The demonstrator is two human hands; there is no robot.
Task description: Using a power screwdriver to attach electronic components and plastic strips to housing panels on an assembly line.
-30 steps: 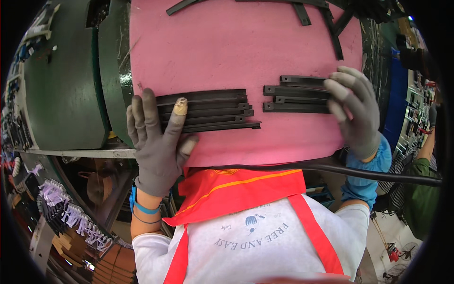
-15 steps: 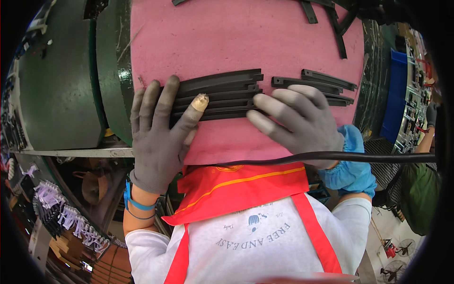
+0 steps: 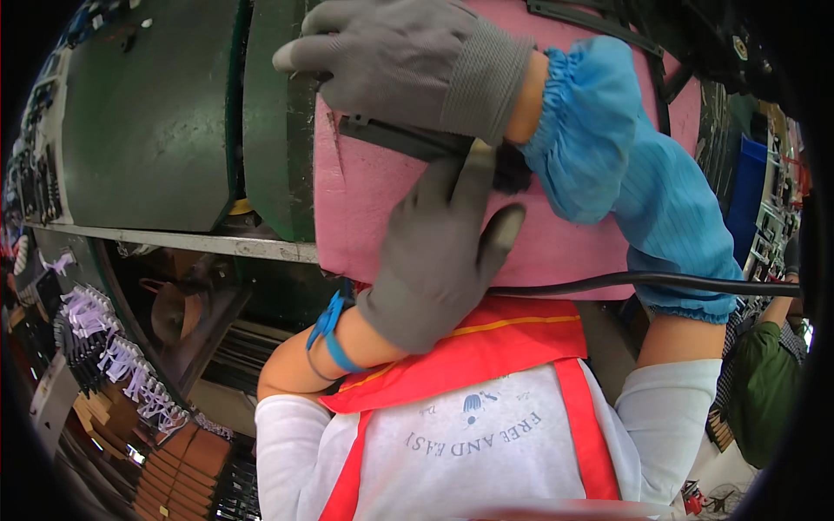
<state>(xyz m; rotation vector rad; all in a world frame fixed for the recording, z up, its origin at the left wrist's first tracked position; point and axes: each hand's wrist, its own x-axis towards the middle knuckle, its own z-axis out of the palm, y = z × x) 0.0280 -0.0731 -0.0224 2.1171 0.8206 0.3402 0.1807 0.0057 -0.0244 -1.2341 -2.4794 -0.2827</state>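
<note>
Black slotted strips [image 3: 378, 133] lie on the pink foam sheet [image 3: 347, 217], largely covered by my hands. My left hand [image 3: 434, 252], in a grey glove, rests against the strips with fingers stretched out and the thumb apart. Its fingertips pass beneath my right wrist and are partly hidden. My right hand [image 3: 382, 61], also gloved in grey, reaches across to the upper left, over the far end of the strips. Its visible fingers are spread, and I see nothing held in them. A dark strip end [image 3: 512, 169] shows below the right wrist.
More black strips [image 3: 599, 30] lie at the foam's far right. A black cable [image 3: 625, 280] crosses in front of me. Dark green boards [image 3: 148, 122] stand at left above a metal edge [image 3: 174, 241]. At right are a blue bin [image 3: 745, 182] and another person's green clothing [image 3: 769, 391].
My right hand has swung from the strips' right side to the upper left, its arm crossing over my left hand. My left hand has shifted right and nearer. The camera view has shifted.
</note>
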